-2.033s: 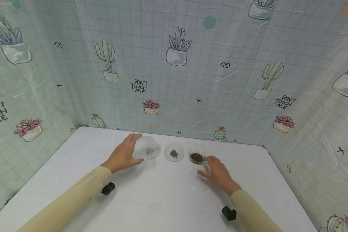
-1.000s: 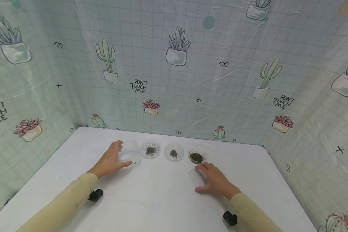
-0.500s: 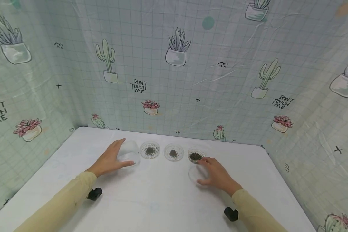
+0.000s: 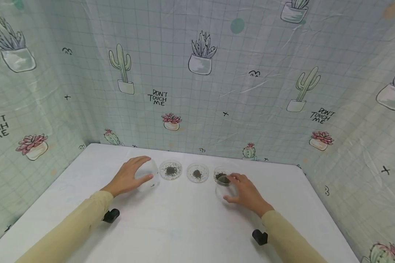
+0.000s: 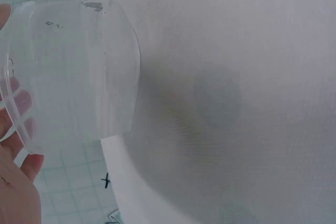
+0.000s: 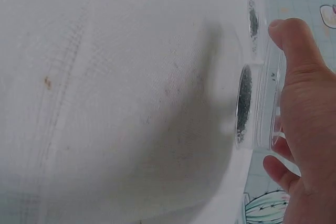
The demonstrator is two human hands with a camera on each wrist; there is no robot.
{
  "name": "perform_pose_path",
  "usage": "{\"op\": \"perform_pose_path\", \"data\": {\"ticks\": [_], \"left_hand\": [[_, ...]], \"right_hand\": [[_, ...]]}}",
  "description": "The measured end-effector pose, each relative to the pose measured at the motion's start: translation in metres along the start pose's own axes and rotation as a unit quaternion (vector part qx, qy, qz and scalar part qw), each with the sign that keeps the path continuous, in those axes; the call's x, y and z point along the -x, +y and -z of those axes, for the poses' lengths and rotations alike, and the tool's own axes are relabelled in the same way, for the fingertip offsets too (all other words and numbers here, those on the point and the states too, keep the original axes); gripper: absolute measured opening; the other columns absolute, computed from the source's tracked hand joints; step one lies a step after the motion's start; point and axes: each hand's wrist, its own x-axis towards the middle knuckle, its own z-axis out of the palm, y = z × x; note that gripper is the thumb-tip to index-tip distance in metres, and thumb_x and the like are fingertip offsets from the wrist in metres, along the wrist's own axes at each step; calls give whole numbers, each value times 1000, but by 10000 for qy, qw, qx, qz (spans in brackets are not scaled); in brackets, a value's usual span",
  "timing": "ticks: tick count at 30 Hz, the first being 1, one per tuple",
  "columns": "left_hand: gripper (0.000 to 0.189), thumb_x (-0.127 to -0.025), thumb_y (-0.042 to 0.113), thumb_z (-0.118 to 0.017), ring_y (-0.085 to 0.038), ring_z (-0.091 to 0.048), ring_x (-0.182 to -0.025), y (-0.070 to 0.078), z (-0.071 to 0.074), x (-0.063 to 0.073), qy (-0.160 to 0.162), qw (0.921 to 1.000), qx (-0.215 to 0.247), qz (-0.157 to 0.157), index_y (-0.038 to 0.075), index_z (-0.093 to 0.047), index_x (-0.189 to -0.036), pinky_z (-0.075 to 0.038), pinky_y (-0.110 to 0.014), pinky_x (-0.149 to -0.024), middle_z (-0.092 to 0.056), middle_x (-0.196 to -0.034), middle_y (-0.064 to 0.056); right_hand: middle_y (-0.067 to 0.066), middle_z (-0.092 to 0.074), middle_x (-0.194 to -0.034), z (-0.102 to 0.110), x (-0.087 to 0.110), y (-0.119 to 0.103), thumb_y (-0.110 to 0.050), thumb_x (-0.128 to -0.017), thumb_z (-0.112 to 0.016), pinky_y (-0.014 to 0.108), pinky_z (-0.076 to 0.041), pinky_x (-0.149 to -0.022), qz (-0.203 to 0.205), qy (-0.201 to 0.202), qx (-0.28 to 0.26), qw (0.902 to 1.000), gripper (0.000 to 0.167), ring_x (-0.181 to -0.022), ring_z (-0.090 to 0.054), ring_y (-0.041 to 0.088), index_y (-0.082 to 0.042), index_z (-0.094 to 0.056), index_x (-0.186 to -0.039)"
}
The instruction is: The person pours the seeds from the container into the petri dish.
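My left hand holds a clear plastic container, with a few dark specks near its rim, just left of the dishes. Pinched in my right hand is a clear petri dish lid. It sits at the near side of the right petri dish and overlaps its front edge in the head view. That dish holds a dark heap of crumbs. Two more clear dishes, the middle one and the left one, contain smaller dark heaps with scattered bits.
All three dishes stand in a row near the back of the white table. Behind and at both sides hangs a pale curtain printed with cacti. Black wrist cameras are worn under both sleeves.
My left hand has drawn the container leftward, away from over the left dish. My right hand has brought the lid from in front of the right dish up to its near edge.
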Motion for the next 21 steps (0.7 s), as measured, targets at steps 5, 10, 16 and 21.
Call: {"op": "perform_pose_path", "data": {"ticks": [5,10,16,21], "left_hand": [[65,-87,48,-66,-33,-39,-136,0,-1,-4,-13,10000,-59,-66,17,-48,-141,-29,-63,-109,-47,-146,-9],[61,-87,44,-69,-34,-38,-136,1,0,-6,-187,9998,84,55,20,-49,-140,-28,-64,-110,-47,-146,-10],[55,-87,40,-70,-34,-40,-134,3,4,-8,-274,9985,473,77,22,-53,-137,-27,-65,-109,-50,-143,-8],[53,-87,36,-71,-34,-40,-133,5,5,-8,-351,9974,601,174,23,-54,-136,-28,-65,-109,-51,-142,-8]], "right_hand": [[13,-52,-138,-2,-7,-1,-50,-74,-79,50,-46,-104,-179,-6,26,9998,80,-125,-51,31,-9,-52,-138],[15,-52,-137,-4,-12,2,-48,-76,-78,50,-46,-103,-169,45,84,9998,78,-124,-51,33,-9,-52,-137],[16,-49,-141,-6,-18,5,-49,-79,-75,55,-43,-104,-372,-82,-60,9993,78,-128,-48,36,-8,-49,-140],[17,-46,-144,-12,-21,10,-50,-81,-72,55,-42,-106,-607,-138,-309,9976,77,-131,-45,37,-8,-48,-141]]}}
